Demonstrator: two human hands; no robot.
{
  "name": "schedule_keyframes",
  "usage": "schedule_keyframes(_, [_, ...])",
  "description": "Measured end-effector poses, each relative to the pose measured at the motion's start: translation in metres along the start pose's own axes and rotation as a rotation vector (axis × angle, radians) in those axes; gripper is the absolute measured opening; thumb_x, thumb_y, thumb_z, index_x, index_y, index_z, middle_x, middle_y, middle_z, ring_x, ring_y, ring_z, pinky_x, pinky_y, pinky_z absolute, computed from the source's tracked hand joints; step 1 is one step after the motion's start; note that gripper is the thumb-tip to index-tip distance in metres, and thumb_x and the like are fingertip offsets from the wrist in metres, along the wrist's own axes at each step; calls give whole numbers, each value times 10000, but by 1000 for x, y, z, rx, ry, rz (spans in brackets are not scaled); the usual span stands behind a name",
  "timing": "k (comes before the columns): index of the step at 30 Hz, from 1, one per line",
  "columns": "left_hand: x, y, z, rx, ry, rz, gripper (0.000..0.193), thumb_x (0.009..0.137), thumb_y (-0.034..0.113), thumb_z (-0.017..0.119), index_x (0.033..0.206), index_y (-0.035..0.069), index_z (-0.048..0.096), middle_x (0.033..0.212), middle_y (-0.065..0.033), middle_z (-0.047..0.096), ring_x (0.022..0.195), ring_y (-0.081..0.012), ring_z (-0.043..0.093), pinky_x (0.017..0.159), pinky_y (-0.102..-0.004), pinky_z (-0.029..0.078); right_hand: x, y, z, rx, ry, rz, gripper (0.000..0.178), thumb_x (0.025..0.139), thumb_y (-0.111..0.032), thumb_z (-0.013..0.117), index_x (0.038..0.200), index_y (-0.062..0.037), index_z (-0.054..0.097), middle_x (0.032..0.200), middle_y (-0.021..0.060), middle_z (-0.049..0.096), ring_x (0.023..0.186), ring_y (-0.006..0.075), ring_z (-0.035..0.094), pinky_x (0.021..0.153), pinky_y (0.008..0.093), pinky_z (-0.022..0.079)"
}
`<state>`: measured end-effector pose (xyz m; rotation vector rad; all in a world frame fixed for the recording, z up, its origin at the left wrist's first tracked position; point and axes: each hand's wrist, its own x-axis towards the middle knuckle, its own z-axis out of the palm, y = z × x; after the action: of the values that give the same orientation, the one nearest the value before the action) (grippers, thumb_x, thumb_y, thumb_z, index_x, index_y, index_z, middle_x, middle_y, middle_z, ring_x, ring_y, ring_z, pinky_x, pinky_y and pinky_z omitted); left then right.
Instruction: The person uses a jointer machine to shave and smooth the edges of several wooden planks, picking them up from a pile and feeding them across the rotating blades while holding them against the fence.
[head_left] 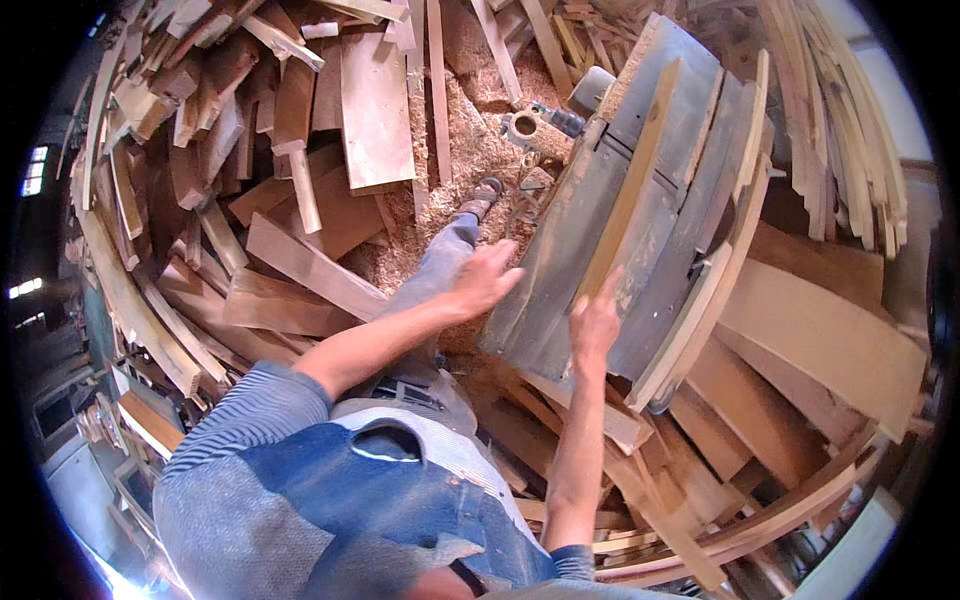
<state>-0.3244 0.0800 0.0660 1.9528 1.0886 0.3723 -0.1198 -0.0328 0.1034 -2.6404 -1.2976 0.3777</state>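
Observation:
A long, narrow wooden strip [635,180] lies lengthwise on the grey metal bed [545,265] of a woodworking machine that looks like a jointer. At the strip's near end is my right hand [594,328], its index finger stretched forward and the other fingers curled against the wood. My left hand [487,280] hovers by the bed's left edge with fingers apart, holding nothing. Whether its fingertips touch the metal I cannot tell. A long wooden rail [715,280] runs along the machine's right side.
Stacked boards and offcuts [290,230] crowd the left. Wide planks [820,335] lie to the right, with upright strips [845,120] beyond. Sawdust and shavings [455,140] cover the floor near my foot [482,198]. A metal fitting with a round opening [524,125] sits beside the machine.

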Motion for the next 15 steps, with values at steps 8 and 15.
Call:
schedule_keyframes(8, [12, 103, 90, 37, -11, 61, 591, 952, 370, 658, 1305, -79, 507, 1329, -258, 562, 1184, -420, 574, 1022, -504, 459, -239, -3, 16, 79, -106, 149, 864, 907, -89, 620, 1633, -70, 151, 900, 283, 628, 820, 454, 653, 716, 538, 529])
schedule_keyframes(15, [-39, 102, 121, 71, 91, 16, 527, 966, 269, 619, 1335, -71, 459, 1308, -252, 557, 1140, -433, 578, 997, -508, 468, -336, -2, 21, 94, -156, 171, 846, 912, -105, 636, 1631, -92, 190, 836, 244, 606, 734, 433, 646, 632, 531, 538])
